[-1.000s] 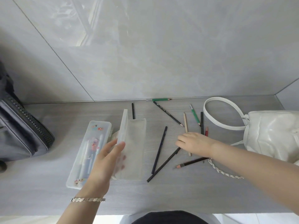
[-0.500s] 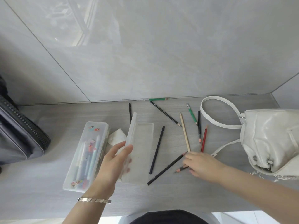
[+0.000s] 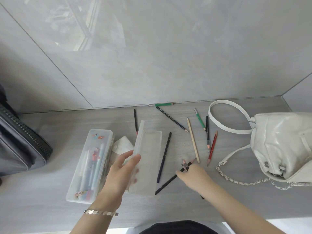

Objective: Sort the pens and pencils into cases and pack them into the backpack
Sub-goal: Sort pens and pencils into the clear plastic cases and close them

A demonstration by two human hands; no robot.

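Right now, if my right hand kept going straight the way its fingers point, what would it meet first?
The right hand, holding a pink-tipped pencil, lies over the long black pencil; beyond it, probably the dark pencil beside the open case's tray. Height is unclear.

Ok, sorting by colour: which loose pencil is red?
The red pencil, rightmost of the lot, nearest the white bag; the others are black, green or plain wood.
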